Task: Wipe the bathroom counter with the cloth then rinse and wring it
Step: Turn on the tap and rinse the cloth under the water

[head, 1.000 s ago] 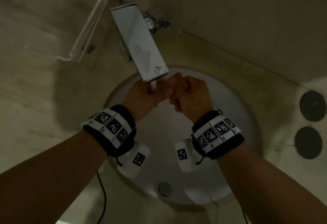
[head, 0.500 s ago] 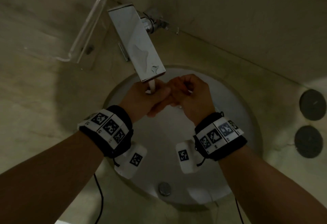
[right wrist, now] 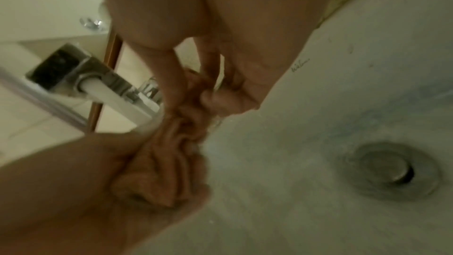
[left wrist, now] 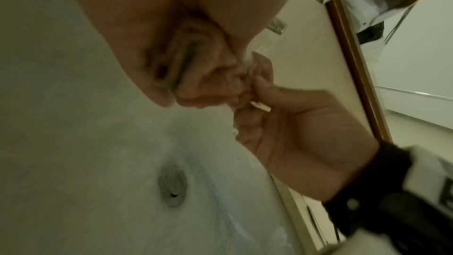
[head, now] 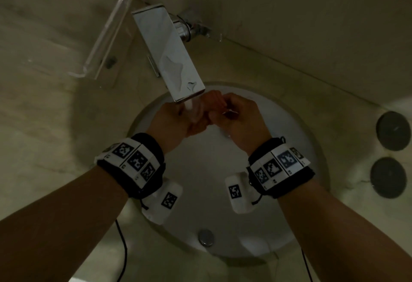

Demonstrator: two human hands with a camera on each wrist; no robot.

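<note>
A bunched orange cloth (head: 213, 101) (left wrist: 208, 77) (right wrist: 171, 150) is held between both hands over the white basin (head: 296, 125), right under the running water (head: 189, 104) from the chrome faucet (head: 169, 54). My left hand (head: 176, 121) grips one crumpled end in its fist. My right hand (head: 238, 116) pinches the other end with curled fingers (right wrist: 208, 94). Most of the cloth is hidden inside the two hands in the head view. Water drips from the cloth into the basin.
The drain plug (head: 206, 237) sits at the near side of the basin. A clear acrylic tray (head: 107, 25) stands on the marble counter (head: 44, 114) at the back left. Two dark round discs (head: 392, 131) lie on the counter at the right. A wall rises behind the faucet.
The two fists were pressed together under the spout; now the right hand has shifted slightly right and loosened to a pinch, exposing more cloth between the hands.
</note>
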